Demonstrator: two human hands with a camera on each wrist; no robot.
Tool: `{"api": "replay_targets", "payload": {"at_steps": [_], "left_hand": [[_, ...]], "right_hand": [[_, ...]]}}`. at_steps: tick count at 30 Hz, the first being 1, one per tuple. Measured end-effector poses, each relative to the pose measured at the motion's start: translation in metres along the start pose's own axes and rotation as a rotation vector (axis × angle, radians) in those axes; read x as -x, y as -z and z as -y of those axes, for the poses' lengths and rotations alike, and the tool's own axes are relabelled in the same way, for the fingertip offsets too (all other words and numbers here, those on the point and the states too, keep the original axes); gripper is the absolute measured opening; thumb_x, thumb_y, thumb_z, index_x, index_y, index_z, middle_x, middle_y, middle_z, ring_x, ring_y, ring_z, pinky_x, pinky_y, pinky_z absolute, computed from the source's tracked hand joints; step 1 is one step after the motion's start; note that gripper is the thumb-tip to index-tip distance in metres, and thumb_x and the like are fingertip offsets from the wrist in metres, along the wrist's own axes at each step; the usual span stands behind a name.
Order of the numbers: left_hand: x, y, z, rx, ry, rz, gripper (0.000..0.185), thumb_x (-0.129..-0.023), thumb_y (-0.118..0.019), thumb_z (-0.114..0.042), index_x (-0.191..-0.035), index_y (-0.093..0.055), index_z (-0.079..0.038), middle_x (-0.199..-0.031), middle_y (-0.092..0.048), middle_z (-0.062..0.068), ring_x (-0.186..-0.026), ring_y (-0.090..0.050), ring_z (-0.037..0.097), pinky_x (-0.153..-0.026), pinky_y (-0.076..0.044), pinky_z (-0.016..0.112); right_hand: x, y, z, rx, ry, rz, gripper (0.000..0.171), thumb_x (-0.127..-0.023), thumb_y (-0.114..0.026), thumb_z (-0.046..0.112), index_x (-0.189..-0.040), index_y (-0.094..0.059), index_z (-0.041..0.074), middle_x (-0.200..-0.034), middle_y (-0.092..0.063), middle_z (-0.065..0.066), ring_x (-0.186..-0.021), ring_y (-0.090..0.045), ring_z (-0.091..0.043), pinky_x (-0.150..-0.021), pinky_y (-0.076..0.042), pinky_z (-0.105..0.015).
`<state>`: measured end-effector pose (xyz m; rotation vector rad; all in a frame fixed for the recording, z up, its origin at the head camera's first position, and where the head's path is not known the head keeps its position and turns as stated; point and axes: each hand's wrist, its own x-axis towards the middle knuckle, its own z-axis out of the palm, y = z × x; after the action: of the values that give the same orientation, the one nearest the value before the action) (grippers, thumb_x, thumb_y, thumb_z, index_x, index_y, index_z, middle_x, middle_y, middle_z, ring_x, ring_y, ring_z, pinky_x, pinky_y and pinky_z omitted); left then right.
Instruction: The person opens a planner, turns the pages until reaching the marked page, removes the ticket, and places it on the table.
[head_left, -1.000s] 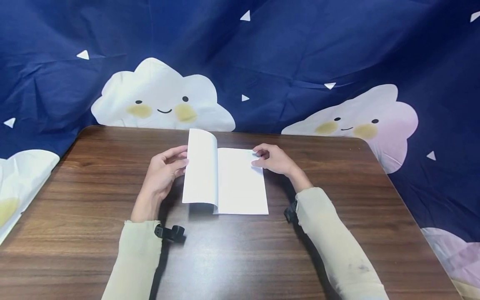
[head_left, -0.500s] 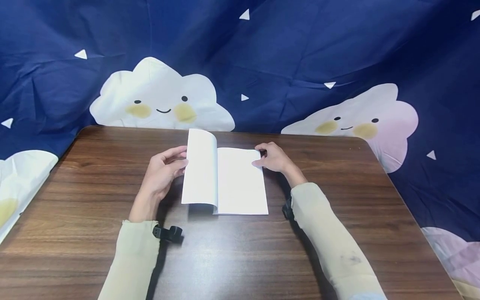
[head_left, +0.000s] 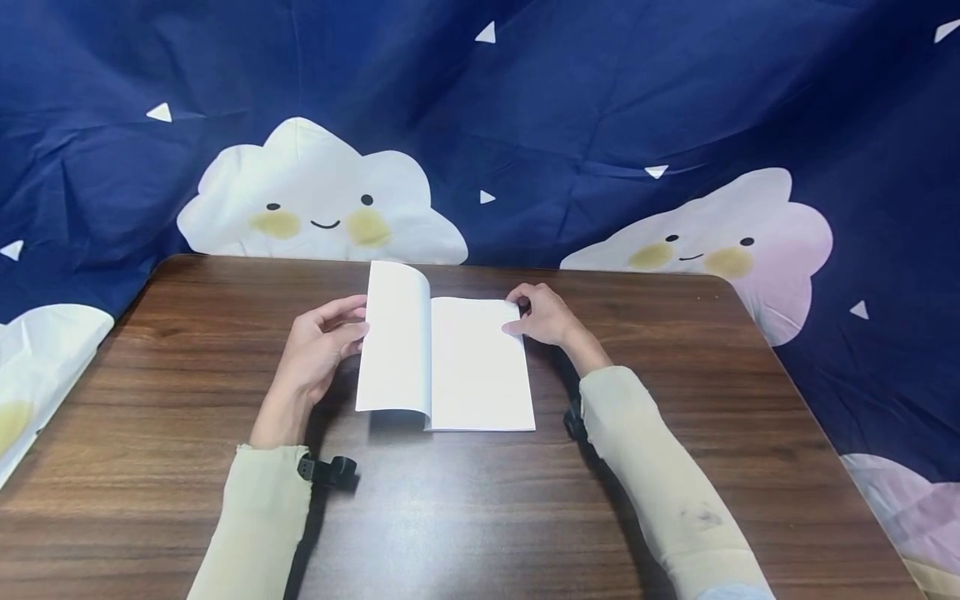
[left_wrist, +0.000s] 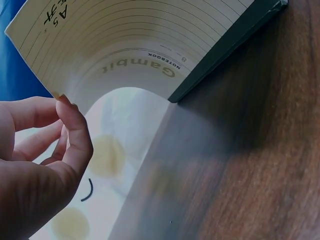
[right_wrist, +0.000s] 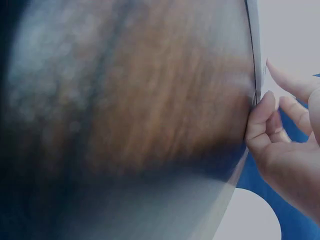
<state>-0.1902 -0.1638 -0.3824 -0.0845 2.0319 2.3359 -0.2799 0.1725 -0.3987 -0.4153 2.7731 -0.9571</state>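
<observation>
An open notebook [head_left: 480,367] lies on the table, its right side flat with blank-looking white pages. My left hand [head_left: 315,342] pinches the outer edge of a raised leaf [head_left: 393,342], which curves up from the spine. In the left wrist view this leaf's underside [left_wrist: 135,60] shows ruled lines, the print "Gambit NOTEBOOK" and black handwriting; a dark green cover [left_wrist: 225,55] shows beside it. My right hand [head_left: 551,317] grips the notebook's right edge near the top corner, thumb on the page. The right wrist view shows its curled fingers [right_wrist: 260,125] at that edge.
The brown wood-grain table [head_left: 450,517] has its back edge just beyond the notebook. Behind hangs a dark blue cloth [head_left: 525,100] printed with smiling clouds and small white triangles. Each wrist wears a black camera mount, such as the left one [head_left: 330,472].
My left hand and the raised leaf have shifted slightly to the left. My right hand's fingers have moved a little along the right edge, the thumb staying on the page.
</observation>
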Motion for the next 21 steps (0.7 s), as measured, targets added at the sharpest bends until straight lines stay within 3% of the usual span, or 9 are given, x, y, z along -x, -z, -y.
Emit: {"api": "replay_targets", "payload": {"at_steps": [4, 8, 14, 21], "left_hand": [[0.0001, 0.0013, 0.0007, -0.015, 0.003, 0.008, 0.046, -0.094, -0.059, 0.009, -0.139, -0.054, 0.009, -0.111, -0.056, 0.009, -0.091, -0.058, 0.014, -0.072, -0.055, 0.02], [0.0004, 0.0022, 0.0002, -0.018, 0.006, -0.005, 0.045, -0.094, -0.059, 0.009, -0.139, -0.054, 0.008, -0.111, -0.055, 0.009, -0.091, -0.057, 0.014, -0.071, -0.055, 0.019], [-0.0006, 0.0023, -0.0001, -0.02, 0.001, -0.003, 0.045, -0.094, -0.059, 0.009, -0.139, -0.054, 0.009, -0.11, -0.055, 0.009, -0.089, -0.058, 0.014, -0.071, -0.055, 0.02], [-0.0005, 0.0031, 0.0001, -0.004, 0.002, -0.003, 0.045, -0.094, -0.06, 0.009, -0.138, -0.054, 0.009, -0.109, -0.056, 0.008, -0.088, -0.058, 0.013, -0.071, -0.055, 0.019]], "right_hand": [[-0.0008, -0.0006, 0.0029, 0.03, 0.036, -0.021, 0.017, -0.092, -0.073, 0.012, -0.095, -0.06, 0.002, -0.092, -0.056, -0.011, -0.084, -0.053, -0.026, -0.073, -0.044, -0.035], [-0.0003, 0.0, 0.0039, -0.015, 0.046, -0.028, 0.02, -0.098, -0.065, 0.014, -0.083, -0.055, 0.006, -0.077, -0.054, -0.007, -0.07, -0.053, -0.022, -0.062, -0.043, -0.033], [0.0043, 0.0056, 0.0032, -0.114, 0.058, -0.021, 0.013, -0.099, -0.063, 0.009, -0.088, -0.059, 0.002, -0.076, -0.06, -0.008, -0.069, -0.061, -0.022, -0.064, -0.051, -0.03], [0.0062, 0.0077, 0.002, -0.1, 0.026, -0.036, 0.012, -0.099, -0.062, 0.011, -0.094, -0.064, 0.0, -0.086, -0.067, -0.01, -0.07, -0.065, -0.023, -0.063, -0.05, -0.028]]}}
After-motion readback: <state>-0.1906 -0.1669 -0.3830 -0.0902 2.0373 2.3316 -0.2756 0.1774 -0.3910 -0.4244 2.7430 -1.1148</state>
